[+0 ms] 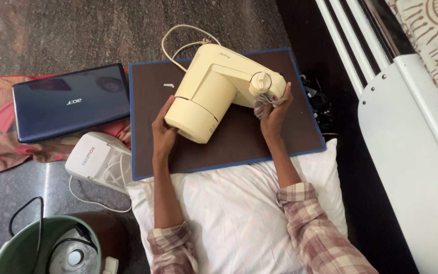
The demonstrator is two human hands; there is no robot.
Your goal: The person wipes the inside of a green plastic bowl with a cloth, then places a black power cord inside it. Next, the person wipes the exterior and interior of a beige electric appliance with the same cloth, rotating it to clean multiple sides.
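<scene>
The fingers [166, 109] of the left hand [163, 133] are spread wide and pressed against the rim of the appliance's round base; they brace it without closing around it. The right hand [275, 117] has its fingers curled shut on a small crumpled cloth [263, 104], pressed against the appliance just below the knob [260, 81]. The appliance [219, 89] is a cream, L-shaped machine lying on its side on the brown board [239, 142], which serves as the landmark here. The machine sits on the upper middle of the board, with its long axis running from the round base at lower left to the knob end at upper right. Both hands touch it: the left at the base end, the right at the knob end, so each end lies directly ahead of its own hand. Its cord [181, 38] loops off the board's far edge. A closed laptop [69, 101] lies just left of the board, a white box [97, 160] below it, and a green bucket [21, 248] well off the near-left corner. The board's near edge rests on a white pillow [229, 213].
</scene>
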